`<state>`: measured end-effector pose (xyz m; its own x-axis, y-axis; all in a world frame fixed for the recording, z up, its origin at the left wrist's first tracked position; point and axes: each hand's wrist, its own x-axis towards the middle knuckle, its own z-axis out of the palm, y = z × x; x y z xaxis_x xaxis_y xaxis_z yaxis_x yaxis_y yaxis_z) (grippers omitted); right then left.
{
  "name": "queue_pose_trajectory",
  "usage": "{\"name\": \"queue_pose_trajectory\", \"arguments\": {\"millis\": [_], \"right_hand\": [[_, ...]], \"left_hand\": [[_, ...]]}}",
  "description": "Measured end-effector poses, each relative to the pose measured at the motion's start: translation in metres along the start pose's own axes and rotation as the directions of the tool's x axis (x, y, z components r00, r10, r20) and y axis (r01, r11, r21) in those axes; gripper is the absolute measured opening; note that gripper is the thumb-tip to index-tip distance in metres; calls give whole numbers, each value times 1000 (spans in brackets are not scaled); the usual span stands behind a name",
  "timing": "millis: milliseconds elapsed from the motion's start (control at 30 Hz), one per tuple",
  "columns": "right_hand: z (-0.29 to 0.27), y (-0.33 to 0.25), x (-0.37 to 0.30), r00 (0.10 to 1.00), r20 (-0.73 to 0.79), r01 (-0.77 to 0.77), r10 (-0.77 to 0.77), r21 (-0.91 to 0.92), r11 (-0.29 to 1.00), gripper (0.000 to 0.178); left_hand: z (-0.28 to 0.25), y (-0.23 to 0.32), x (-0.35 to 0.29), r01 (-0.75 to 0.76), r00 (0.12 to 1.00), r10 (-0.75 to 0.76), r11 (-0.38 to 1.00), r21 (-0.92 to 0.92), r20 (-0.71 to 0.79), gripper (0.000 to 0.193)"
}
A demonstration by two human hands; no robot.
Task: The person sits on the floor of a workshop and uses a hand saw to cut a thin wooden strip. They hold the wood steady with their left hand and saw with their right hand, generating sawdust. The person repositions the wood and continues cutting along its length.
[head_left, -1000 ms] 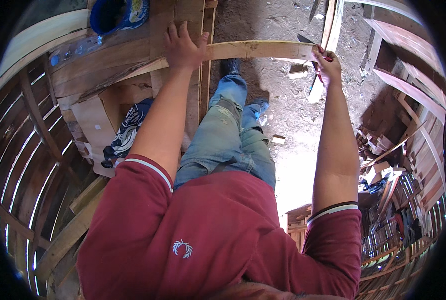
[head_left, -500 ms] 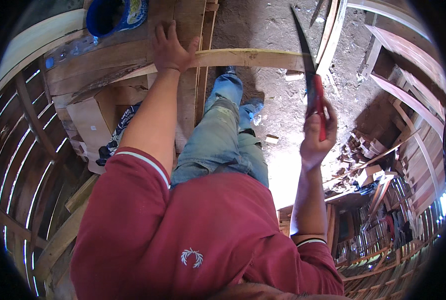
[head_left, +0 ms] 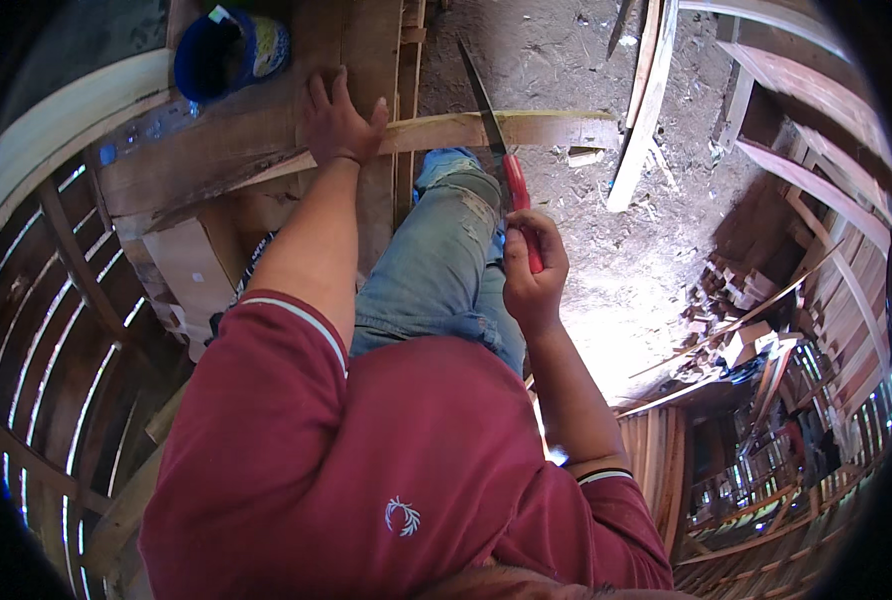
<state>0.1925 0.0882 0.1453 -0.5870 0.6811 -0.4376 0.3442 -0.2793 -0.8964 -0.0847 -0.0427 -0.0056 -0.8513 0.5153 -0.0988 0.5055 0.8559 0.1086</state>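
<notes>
My left hand point(head_left: 344, 130) lies with fingers spread over a long wooden plank point(head_left: 558, 128), pressing it against the wooden bench point(head_left: 366, 60). The plank's free end juts out to the right past the bench edge. In my right hand point(head_left: 536, 272) is a handsaw point(head_left: 515, 182), its red handle gripped in my closed fingers. Its dark, tapering blade points away and crosses the plank a short way beyond the bench edge. Whether the teeth touch the wood I cannot tell. My left leg, in worn jeans point(head_left: 436, 240), is raised toward the plank.
A blue bucket point(head_left: 209, 60) stands on the bench at the far left, near a clear plastic bottle point(head_left: 146, 130). Below is an open cardboard box point(head_left: 188, 258). Long timber pieces point(head_left: 648, 110) lean at the far right. Wood offcuts point(head_left: 731, 290) are heaped at the right.
My right hand has brought the saw leftward, from beyond the plank's free end to across the plank near the bench edge. My left hand stays on the plank. My leg has shifted.
</notes>
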Motion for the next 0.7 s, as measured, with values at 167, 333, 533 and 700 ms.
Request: {"name": "queue_pose_trajectory", "arguments": {"millis": [167,333,533,700], "right_hand": [[0,1,-14,1000,4,14,-14,-91,996,18],[-10,-18,-71,988,17,-151,151,-29,988,21],[32,-29,-47,998,41,-52,56,-94,994,17],[63,-22,-49,999,38,-11,16,-134,991,21]], "left_hand": [[-5,4,1,18,999,-18,1000,3,41,83],[0,-2,0,2,999,-2,1000,3,37,84],[1,3,0,-33,999,32,997,76,18,86],[-4,5,-1,-23,999,19,996,83,47,88]]}}
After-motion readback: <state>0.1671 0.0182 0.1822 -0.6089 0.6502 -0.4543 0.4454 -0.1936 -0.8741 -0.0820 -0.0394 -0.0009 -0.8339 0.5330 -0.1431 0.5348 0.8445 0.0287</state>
